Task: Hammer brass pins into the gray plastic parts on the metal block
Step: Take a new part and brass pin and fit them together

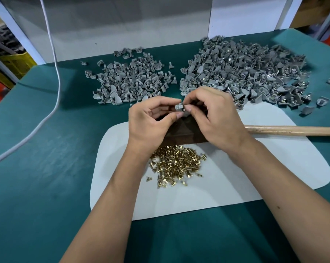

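Gray plastic parts (133, 80) are heaped in two piles on a teal table covering (37, 130). Gold-coloured brass pins (175, 164) are scattered on a white mat (255, 168), beside a dark brown block (181, 133) and a pale wooden handle (293, 130).

- Both hands meet above a dark metal block (181, 136); the left hand (149, 120) and right hand (215, 114) pinch one small gray part (179, 107) between them.
- Brass pins (175, 164) lie heaped on a white mat (255, 168), just in front of the block.
- Two piles of gray parts sit on the green desk (37, 168): a left pile (130, 80) and a larger right pile (245, 71).
- A wooden handle (293, 130) lies to the right.
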Action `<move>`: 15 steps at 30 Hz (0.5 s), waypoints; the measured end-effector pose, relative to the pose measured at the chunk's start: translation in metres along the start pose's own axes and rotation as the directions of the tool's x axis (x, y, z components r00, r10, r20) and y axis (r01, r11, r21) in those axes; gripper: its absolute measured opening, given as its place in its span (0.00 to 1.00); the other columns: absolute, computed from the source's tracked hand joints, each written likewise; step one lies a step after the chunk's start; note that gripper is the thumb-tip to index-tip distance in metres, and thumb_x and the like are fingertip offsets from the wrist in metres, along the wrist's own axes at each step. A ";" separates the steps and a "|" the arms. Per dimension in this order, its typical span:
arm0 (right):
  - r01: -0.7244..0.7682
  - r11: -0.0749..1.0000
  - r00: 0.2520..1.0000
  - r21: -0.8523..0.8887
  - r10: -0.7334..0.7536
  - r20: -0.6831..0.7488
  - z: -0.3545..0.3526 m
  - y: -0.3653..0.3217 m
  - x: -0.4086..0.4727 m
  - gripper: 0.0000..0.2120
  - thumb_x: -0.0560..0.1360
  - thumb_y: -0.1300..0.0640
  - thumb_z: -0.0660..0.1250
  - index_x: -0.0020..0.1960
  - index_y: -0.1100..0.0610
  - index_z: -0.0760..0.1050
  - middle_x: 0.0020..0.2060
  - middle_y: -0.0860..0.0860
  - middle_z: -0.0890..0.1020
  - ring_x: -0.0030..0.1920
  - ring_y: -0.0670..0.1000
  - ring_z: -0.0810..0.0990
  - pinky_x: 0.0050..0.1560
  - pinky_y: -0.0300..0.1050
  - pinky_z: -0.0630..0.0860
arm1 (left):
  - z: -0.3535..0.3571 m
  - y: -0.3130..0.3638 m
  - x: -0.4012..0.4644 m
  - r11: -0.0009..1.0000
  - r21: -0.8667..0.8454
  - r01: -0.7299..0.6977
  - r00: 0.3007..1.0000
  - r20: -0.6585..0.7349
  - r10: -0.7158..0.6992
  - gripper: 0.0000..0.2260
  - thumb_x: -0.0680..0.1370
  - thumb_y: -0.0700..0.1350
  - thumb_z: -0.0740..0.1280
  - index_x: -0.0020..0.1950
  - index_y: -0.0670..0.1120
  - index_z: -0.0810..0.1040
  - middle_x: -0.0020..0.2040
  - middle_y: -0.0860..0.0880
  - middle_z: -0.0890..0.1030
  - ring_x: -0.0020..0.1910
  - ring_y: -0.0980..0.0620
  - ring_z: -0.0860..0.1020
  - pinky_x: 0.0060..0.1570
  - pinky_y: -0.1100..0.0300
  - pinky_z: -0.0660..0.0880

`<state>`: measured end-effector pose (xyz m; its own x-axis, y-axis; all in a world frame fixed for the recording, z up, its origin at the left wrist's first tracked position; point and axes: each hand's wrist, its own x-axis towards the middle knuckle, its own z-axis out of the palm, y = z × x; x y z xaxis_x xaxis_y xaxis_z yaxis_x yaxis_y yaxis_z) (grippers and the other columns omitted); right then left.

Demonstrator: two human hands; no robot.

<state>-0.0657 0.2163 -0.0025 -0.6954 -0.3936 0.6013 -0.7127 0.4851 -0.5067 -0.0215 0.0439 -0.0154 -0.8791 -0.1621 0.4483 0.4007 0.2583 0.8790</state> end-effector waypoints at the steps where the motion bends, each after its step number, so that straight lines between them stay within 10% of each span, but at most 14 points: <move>1: -0.001 1.000 1.000 0.001 0.001 0.004 0.000 -0.001 0.000 0.03 0.77 0.64 0.70 0.50 0.60 0.81 0.45 0.50 0.82 0.46 0.45 0.77 0.51 0.29 0.69 | 0.000 0.000 -0.001 1.000 -0.003 -0.001 1.000 -0.002 0.001 0.13 0.71 0.32 0.79 0.54 0.37 0.85 0.47 0.44 0.87 0.47 0.49 0.87 0.54 0.58 0.82; 15: -0.022 1.000 0.999 0.019 0.023 -0.041 -0.004 -0.010 0.000 0.02 0.76 0.61 0.72 0.47 0.58 0.83 0.42 0.48 0.83 0.43 0.44 0.79 0.47 0.27 0.69 | -0.001 0.005 -0.001 0.994 -0.105 -0.017 1.000 0.007 0.017 0.16 0.70 0.31 0.77 0.57 0.39 0.83 0.47 0.40 0.86 0.44 0.44 0.86 0.51 0.50 0.84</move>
<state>-0.0583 0.2144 0.0053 -0.7073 -0.3502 0.6141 -0.6987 0.4785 -0.5319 -0.0179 0.0440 -0.0114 -0.8737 -0.1510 0.4624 0.4401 0.1596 0.8837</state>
